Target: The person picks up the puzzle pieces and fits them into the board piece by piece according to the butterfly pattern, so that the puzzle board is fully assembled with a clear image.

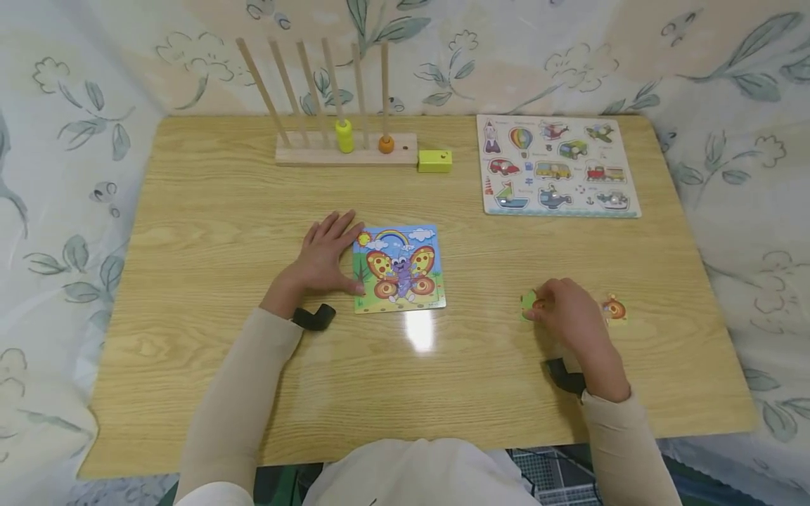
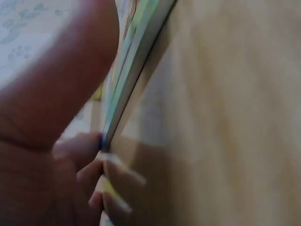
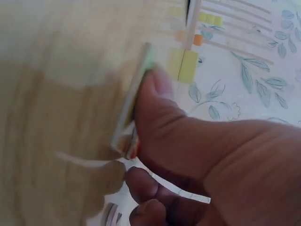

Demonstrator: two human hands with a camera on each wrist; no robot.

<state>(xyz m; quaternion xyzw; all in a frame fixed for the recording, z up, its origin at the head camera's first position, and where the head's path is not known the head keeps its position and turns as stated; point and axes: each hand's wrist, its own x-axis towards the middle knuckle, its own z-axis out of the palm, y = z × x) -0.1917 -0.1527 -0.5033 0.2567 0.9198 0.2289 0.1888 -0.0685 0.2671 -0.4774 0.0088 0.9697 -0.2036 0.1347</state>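
Observation:
A square butterfly puzzle (image 1: 402,270) lies flat on the table in front of the person. My left hand (image 1: 324,258), fingers spread, rests along its left side, with the thumb at the lower left edge and the index finger near the upper left corner. The puzzle's edge (image 2: 124,84) runs beside that thumb in the left wrist view. Farther right, my right hand (image 1: 569,316) pinches a green puzzle piece (image 1: 528,303); the thumb lies over it in the right wrist view. Another puzzle piece (image 1: 614,309), orange and yellow, sits just right of the right hand, partly covered by it.
At the back stands a wooden peg rack (image 1: 297,156) with tall rods, yellow beads (image 1: 344,135) and an orange bead (image 1: 386,145). A yellow block (image 1: 434,161) touches its right end. A vehicle puzzle board (image 1: 538,190) lies at the back right. Floral cloth surrounds the table (image 1: 209,281).

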